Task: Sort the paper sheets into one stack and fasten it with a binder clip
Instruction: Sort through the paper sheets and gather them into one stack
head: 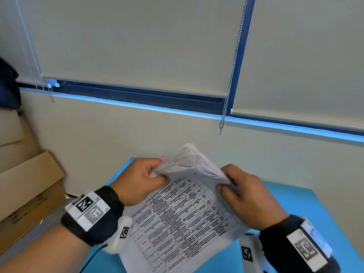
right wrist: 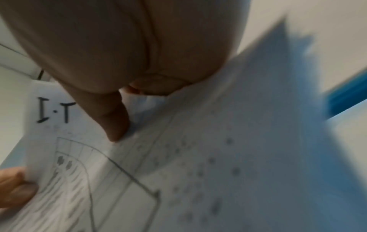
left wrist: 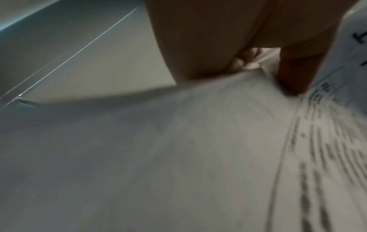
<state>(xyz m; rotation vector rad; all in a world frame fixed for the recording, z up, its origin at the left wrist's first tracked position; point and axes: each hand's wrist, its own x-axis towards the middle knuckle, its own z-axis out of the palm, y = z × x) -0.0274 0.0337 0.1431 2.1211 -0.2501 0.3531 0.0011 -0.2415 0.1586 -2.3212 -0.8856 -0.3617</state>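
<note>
Both wrists are wearing black bands with printed markers. Left hand (head: 137, 180) and right hand (head: 246, 196) are each pinching the far end of the paper stack (head: 183, 219), fingers curled round its raised sheets. Its printed table is facing up over the blue desk (head: 295, 203). Cardboard boxes (head: 25, 186) are standing left of it; a pink item (head: 164, 158) is peeking out behind the left hand, mostly hidden.

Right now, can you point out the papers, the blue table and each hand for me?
papers (head: 183, 217): head view, printed top sheet.
table (head: 291, 196): head view, bare blue top.
left hand (head: 137, 178): head view, back of hand.
right hand (head: 250, 196): head view, back of hand.
</note>
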